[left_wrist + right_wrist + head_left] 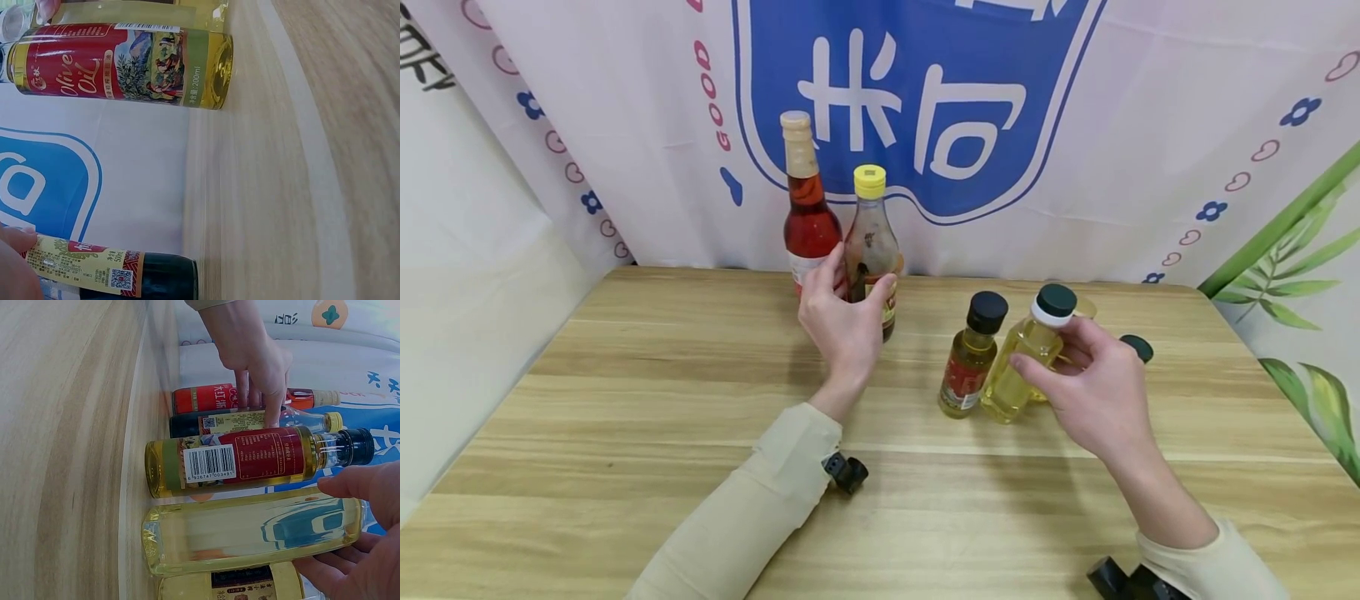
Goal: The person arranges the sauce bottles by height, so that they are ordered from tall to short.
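Note:
My left hand (848,321) grips a dark sauce bottle with a yellow cap (870,182), thumb on its front and fingers between it and a red vinegar bottle (812,225). In the left wrist view, the sauce bottle's cream label (94,265) shows beside the thumb. On the right, my right hand (1101,387) holds a clear bottle of pale yellow oil (1009,371) with a dark green cap, thumb on the near side and fingers behind. A small olive oil bottle (967,375) with a red label and black cap stands just left of it.
Behind my right hand, a dark green cap (1137,346) and part of another oil bottle (234,584) show. All the bottles are on a wooden table (647,400). A printed curtain (662,142) hangs along the back edge.

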A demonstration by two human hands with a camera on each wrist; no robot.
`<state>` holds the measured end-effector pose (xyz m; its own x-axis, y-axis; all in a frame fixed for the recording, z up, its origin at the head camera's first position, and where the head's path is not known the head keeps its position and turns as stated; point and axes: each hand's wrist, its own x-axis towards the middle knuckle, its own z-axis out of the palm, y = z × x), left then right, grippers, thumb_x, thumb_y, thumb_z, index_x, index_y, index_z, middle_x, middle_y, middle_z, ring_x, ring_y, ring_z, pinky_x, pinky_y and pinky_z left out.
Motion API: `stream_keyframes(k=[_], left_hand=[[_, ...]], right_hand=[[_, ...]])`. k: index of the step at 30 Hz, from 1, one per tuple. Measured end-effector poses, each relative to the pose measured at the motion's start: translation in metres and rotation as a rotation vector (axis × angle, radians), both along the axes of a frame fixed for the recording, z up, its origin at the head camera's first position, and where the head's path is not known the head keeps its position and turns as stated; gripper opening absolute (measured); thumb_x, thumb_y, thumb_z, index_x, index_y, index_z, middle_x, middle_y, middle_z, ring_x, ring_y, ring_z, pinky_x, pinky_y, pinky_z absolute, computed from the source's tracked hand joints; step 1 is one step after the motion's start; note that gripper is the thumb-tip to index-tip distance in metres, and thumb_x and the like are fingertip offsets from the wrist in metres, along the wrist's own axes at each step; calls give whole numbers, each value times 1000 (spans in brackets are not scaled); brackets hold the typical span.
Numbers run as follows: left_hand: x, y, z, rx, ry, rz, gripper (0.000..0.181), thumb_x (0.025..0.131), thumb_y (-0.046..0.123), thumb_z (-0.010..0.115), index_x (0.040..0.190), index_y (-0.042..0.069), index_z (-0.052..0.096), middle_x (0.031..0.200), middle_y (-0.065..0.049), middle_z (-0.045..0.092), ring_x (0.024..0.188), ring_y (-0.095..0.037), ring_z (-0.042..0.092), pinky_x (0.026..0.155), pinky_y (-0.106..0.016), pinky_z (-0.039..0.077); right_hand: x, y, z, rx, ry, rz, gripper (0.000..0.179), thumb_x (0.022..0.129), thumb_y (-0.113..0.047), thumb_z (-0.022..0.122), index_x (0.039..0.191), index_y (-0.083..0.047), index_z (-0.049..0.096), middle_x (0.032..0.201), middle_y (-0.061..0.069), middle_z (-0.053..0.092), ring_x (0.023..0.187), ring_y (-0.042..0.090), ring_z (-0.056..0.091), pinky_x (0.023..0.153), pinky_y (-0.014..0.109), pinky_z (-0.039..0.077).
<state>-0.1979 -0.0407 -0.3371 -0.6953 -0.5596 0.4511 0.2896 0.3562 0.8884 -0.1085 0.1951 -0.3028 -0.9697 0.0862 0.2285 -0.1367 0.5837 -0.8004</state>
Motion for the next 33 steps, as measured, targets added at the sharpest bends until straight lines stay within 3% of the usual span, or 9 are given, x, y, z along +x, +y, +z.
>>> stream_keyframes(k=[11, 17, 27, 33], left_hand=[[-5, 4, 1, 23, -28, 26, 65, 80, 23, 96, 139, 11, 70, 127, -12, 70, 117, -24, 68, 100, -33, 62], [-7, 8, 2, 19, -41, 46, 65, 80, 23, 96, 139, 13, 71, 127, -11, 70, 118, -26, 66, 99, -39, 59], [-9, 16, 3, 45, -60, 31, 63, 85, 23, 92, 142, 15, 68, 131, -10, 69, 123, -24, 64, 102, -36, 60], [-4, 14, 5, 76, -59, 7, 57, 88, 24, 89, 140, 15, 69, 134, -9, 68, 125, -24, 64, 105, -38, 60]], right_hand=[[-1, 1, 0, -4, -6, 1, 52, 91, -20, 85, 136, -2, 65, 134, 21, 72, 123, 37, 72, 84, 3, 54], [0, 1, 0, -9, -13, 3, 51, 91, -19, 85, 135, -2, 65, 134, 20, 72, 123, 37, 72, 83, 2, 53], [0, 1, 1, 3, -17, 0, 51, 92, -19, 84, 136, -2, 64, 135, 20, 72, 124, 37, 72, 84, 2, 53], [0, 1, 1, 6, -10, 6, 51, 92, -20, 84, 135, -2, 65, 134, 20, 72, 122, 37, 73, 83, 2, 54]])
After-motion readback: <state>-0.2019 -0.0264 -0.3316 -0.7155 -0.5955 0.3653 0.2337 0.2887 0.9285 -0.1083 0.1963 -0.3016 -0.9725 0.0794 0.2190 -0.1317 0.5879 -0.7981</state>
